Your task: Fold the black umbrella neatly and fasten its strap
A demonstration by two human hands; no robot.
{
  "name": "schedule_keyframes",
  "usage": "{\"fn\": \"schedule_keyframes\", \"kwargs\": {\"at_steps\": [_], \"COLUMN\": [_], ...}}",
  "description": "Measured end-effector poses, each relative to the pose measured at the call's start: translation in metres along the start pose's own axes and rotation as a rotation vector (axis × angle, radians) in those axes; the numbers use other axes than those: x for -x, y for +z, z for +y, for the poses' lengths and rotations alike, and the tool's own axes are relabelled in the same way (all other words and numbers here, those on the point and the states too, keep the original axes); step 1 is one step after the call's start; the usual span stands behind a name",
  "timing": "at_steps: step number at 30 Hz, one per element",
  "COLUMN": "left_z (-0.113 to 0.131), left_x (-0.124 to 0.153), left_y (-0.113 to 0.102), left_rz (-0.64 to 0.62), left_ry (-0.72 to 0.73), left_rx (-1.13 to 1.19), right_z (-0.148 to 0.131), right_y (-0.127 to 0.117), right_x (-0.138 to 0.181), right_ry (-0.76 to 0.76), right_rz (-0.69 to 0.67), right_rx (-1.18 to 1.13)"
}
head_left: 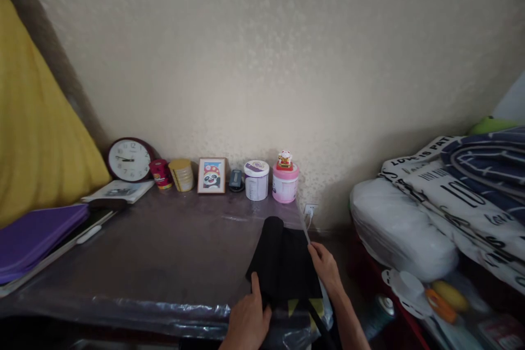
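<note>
A black folded cloth [282,260] lies on the right part of a table covered with clear plastic sheet [164,251]. My left hand [247,317] rests at the cloth's near left edge, its forefinger stretched out onto the fabric and the other fingers curled under. My right hand [325,266] is at the cloth's right edge, fingers pinched on the fabric's side. A yellow patch shows under the cloth's near end.
Along the wall stand a round clock [130,159], a red tin [161,173], a gold tin [181,174], a framed panda picture [212,175], a white tub [256,179] and a pink tub [285,182]. Purple mat [33,235] at left. Folded bedding [451,202] piled at right.
</note>
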State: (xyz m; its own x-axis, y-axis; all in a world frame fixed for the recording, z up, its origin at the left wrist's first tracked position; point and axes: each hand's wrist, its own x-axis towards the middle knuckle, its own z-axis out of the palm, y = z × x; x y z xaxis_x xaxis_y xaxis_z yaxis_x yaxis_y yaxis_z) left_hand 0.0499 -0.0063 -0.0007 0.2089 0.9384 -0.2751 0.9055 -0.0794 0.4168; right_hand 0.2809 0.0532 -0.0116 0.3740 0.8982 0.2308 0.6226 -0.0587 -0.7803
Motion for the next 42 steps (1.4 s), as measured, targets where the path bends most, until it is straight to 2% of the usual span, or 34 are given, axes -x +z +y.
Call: {"fn": "schedule_keyframes", "kwargs": {"at_steps": [6, 15, 19, 24, 29, 35, 39, 42], "left_z": [-0.002, -0.002, -0.002, -0.003, -0.001, 0.004, 0.004, 0.003], "left_x": [-0.001, -0.002, -0.002, -0.002, -0.001, -0.001, -0.002, -0.002], "left_y": [0.003, 0.004, 0.004, 0.005, 0.001, -0.004, -0.002, 0.0], "left_rz": [0.016, 0.019, 0.019, 0.013, -0.001, -0.022, -0.037, -0.025], "left_ry": [-0.011, -0.01, -0.004, 0.004, -0.022, -0.05, -0.054, -0.045], "left_rx": [0.0, 0.008, 0.007, 0.028, 0.015, 0.011, -0.001, -0.003], "right_z": [-0.006, -0.026, -0.036, -0.035, -0.042, -0.071, -0.085, -0.092], "right_y": [0.002, -0.005, -0.006, -0.002, 0.003, 0.025, 0.052, 0.071], "right_x": [0.029, 0.04, 0.042, 0.046, 0.046, 0.032, 0.023, 0.021], "right_ry": [0.031, -0.015, -0.002, 0.006, -0.027, -0.104, -0.083, -0.041], "right_rz": [-0.027, 0.018, -0.023, -0.025, -0.048, -0.133, -0.186, -0.227], "right_rx": [0.019, 0.18, 0.23, 0.149, -0.026, -0.228, -0.294, -0.263]}}
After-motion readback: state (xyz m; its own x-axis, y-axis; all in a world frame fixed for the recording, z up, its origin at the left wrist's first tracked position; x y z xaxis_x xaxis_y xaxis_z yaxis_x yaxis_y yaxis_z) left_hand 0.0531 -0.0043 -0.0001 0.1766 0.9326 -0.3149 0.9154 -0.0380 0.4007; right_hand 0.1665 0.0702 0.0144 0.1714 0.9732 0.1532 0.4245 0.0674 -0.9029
